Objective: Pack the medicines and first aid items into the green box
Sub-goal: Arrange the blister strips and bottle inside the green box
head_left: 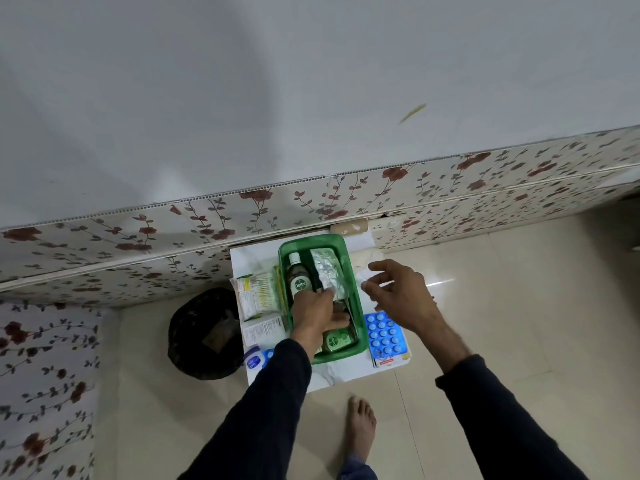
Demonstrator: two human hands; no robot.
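Bare foot [362, 424] at 6, left hand [317, 311] reaching into green box [356, 292] pinching a silver blister strip [327, 271] (beside Dettol bottle [298, 278]), right hand [398, 289] spread wide at 3 above blue blister pack [385, 336], black bin [204, 332] at 9.

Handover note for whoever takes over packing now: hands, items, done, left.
Left hand: inside the green box, fingers on a foil pill strip.
Right hand: open, beside the box; whether it holds anything is unclear.
Done: Dettol bottle, foil strip, green pack in the box.
Left: blue blister pack to its right; packets and small blue jar to its left.
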